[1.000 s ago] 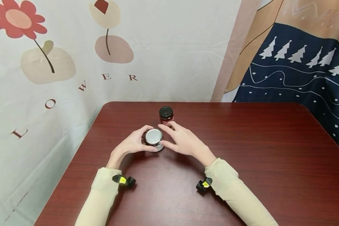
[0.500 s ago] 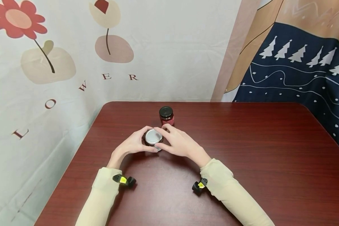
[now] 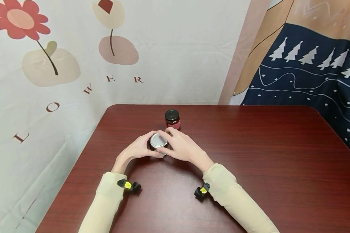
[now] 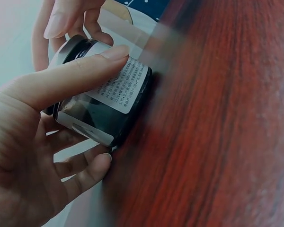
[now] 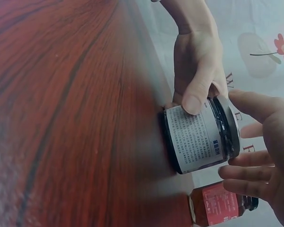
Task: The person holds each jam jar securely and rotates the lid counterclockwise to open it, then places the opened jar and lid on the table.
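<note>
A glass jar (image 5: 191,137) with a silver lid (image 3: 158,140) and a white printed label stands upright on the table, between both hands. My left hand (image 3: 137,147) grips its body from the left, the thumb lying across the label (image 4: 128,90) and the fingers round the far side. From the right, my right hand (image 3: 183,146) holds the lid between thumb and fingers. Its thumb crosses the near side and its index finger reaches the back rim. Much of the jar's body is hidden by the hands in the head view.
Just behind the right fingers stands a second jar (image 3: 172,117) with a black lid and a red label. The dark red wooden table (image 3: 265,155) ends at a back edge near a printed white cloth (image 3: 178,48). A navy cloth (image 3: 303,74) hangs at the right.
My right hand has moved left, from beside the jar with spread fingers to around its lid. The left hand and both jars have stayed in place.
</note>
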Demonstrator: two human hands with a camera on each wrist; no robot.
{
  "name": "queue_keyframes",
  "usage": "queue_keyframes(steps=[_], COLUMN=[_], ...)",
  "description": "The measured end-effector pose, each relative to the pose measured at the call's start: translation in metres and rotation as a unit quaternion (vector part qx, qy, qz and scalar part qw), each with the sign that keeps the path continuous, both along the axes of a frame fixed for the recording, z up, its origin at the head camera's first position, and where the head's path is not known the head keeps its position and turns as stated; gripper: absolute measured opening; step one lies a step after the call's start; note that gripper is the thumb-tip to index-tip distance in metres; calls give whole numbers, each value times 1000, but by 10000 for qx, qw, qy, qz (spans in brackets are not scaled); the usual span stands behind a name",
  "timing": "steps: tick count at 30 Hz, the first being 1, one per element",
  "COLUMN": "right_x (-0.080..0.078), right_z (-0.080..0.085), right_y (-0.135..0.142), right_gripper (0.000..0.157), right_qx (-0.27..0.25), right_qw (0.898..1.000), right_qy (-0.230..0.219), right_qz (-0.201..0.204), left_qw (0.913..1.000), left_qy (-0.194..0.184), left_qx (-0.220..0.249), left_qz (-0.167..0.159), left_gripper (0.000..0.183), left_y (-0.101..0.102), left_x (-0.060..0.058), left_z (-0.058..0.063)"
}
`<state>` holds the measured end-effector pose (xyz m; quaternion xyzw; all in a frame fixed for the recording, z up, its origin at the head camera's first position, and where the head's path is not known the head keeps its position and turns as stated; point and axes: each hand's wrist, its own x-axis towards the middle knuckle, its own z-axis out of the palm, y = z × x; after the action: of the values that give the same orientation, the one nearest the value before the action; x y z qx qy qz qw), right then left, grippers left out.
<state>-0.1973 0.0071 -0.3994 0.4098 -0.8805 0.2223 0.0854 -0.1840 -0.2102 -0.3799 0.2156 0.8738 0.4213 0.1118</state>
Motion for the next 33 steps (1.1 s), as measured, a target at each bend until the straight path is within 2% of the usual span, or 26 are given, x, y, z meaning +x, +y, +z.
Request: queue_keyframes(steps=[4,9,16,17,27,33], right_x=[0,-1,-3,-3,-2,-3], right_z=[-1,-1,0,0,-2,-3], right_y=[-2,-6,-10,-11,-11,-12], right_gripper=[64,68,70,70,68,64], right_qx=[26,79,190,184,170,100], right_qw=[9999,9997,9993,9993,9992,9994], right_qy=[69,94,69,75,247,226], right_qz=[-110,-195,-302,-306,-264,-261], left_qw=[9999,9997,9997,9997,9991,9982], left_qy=[-96,-139,-9,3,417,569], left_qx=[76,168,228,228,-40,-42], left_qz=[-18,-49,-49,-47,104,160], left_gripper=[70,73,76,76,79,76], left_y=[0,-2,-12,-13,-15,-13], left_x=[1,-2,-19,-20,-22,-22], left_z=[1,-5,-39,-41,-45,-45])
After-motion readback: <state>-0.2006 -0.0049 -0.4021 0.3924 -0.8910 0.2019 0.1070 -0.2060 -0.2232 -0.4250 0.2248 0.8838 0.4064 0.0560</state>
